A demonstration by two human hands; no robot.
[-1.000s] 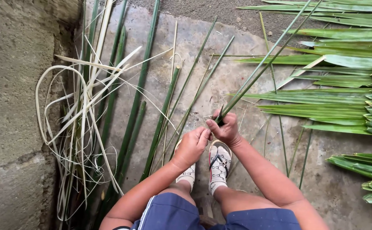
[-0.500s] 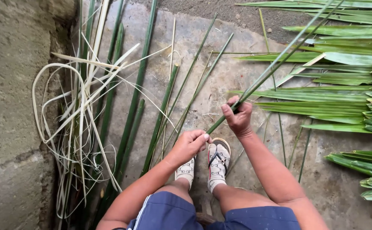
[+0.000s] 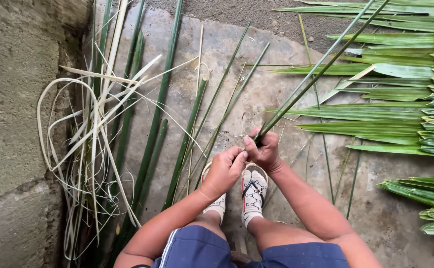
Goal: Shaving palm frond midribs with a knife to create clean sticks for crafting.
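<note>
Now right hand (image 3: 265, 151) grip clenched on leaf strips (image 3: 321, 67), left hand (image 3: 224, 171) fingertips touching their base.

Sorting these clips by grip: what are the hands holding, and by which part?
The right hand grips a long green leaf strip at its near, lower end. The left hand meets it there; whether it holds anything cannot be told.

Bare concrete floor (image 3: 276, 89) is left open ahead of the feet; left blocked by green stalks (image 3: 152, 134) (pale strips (image 3: 93, 149) tangled there), right by palm fronds (image 3: 400, 104).
</note>
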